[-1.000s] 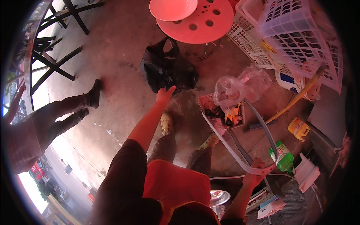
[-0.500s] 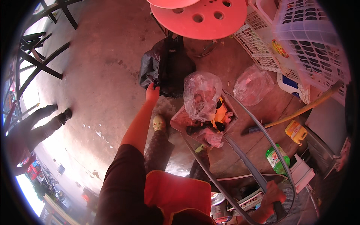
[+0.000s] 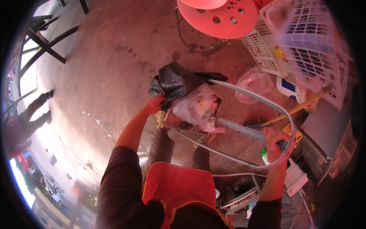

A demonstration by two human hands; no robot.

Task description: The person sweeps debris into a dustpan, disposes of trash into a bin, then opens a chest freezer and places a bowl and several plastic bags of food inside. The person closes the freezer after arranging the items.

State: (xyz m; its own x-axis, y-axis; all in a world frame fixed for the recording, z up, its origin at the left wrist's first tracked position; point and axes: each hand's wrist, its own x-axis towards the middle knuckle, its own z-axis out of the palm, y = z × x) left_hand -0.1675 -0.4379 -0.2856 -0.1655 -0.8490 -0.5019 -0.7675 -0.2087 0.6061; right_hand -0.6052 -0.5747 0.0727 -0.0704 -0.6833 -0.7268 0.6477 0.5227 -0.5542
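My left hand (image 3: 154,105) pinches the edge of a black plastic bag (image 3: 173,82), which hangs against the dustpan's far left side. Fingers of my right hand (image 3: 273,140) wrap round the grey handle (image 3: 244,131) of a long-handled dustpan, with a grey loop frame (image 3: 263,97) curving around it. Inside the pan (image 3: 219,110) lies a crumpled clear plastic bag (image 3: 190,107) over dark scraps, partly hidden. Where the black bag's mouth meets the pan, I cannot tell how they overlap.
A red round stool (image 3: 217,21) stands at the far side, beside stacked plastic baskets (image 3: 312,49). Another clear bag (image 3: 253,86) lies on the floor. To the right are a yellow stick handle (image 3: 301,108) and a metal cabinet (image 3: 326,126). Another person's legs (image 3: 32,114) show at the left.
My right hand has lifted and moved forward with the dustpan handle, and the pan has shifted left. The black bag has come nearer and now touches the pan.
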